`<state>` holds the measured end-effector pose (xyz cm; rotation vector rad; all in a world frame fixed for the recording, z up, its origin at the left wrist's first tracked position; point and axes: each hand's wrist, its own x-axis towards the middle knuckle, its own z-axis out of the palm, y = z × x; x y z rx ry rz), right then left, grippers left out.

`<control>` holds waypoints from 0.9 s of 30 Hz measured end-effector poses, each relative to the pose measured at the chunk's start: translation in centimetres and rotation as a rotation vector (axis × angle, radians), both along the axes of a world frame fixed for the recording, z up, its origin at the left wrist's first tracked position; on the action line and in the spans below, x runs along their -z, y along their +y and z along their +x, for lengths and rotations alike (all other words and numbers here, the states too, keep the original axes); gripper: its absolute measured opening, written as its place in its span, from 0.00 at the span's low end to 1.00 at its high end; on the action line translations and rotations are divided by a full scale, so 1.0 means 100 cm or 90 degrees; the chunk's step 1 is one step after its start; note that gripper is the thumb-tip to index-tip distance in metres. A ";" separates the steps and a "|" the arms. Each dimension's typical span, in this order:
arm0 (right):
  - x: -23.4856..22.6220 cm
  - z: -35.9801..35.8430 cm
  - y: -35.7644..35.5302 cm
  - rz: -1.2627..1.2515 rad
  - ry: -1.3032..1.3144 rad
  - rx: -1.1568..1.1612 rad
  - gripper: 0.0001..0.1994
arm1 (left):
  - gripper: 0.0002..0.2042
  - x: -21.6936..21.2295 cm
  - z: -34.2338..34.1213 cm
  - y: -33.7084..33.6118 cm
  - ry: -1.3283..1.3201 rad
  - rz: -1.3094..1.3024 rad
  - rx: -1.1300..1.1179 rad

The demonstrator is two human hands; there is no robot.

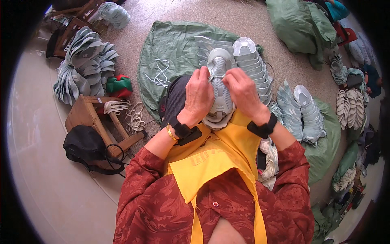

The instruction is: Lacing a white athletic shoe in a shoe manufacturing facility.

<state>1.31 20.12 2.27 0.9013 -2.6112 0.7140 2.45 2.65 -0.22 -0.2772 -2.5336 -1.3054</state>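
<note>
A pale grey shoe upper (219,101) with a perforated tongue rests on the yellow apron (211,150) over my lap, its toe pointing away from me. My left hand (198,94) is closed in a pinch at the upper's left side. Opposite it, my right hand (245,90) pinches at the right edge. Between them a light shoelace (218,76) runs across the tongue near the toe, and both hands grip it. The fingertips partly hide the lace ends. Beyond the hands, nested stacks of clear-looking and grey uppers (254,67) lie on a green woven sheet (156,40).
Loose white laces (160,75) lie on the sheet. At left stand a wooden stool (95,122) with a black bag (87,146) against it, and stacked uppers (83,65) behind. More uppers (302,110) lie at right on green cloth, with a bulging green sack (298,28) farther off.
</note>
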 end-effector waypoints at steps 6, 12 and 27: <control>-0.006 0.016 -0.024 -0.222 -0.167 0.045 0.02 | 0.11 0.006 -0.001 -0.005 -0.044 0.058 -0.012; 0.009 0.000 -0.032 -0.079 -0.164 0.110 0.04 | 0.12 0.005 -0.004 -0.007 -0.074 0.077 -0.019; 0.015 0.001 -0.040 -0.028 -0.123 0.140 0.05 | 0.08 0.006 -0.008 -0.008 -0.070 0.116 -0.013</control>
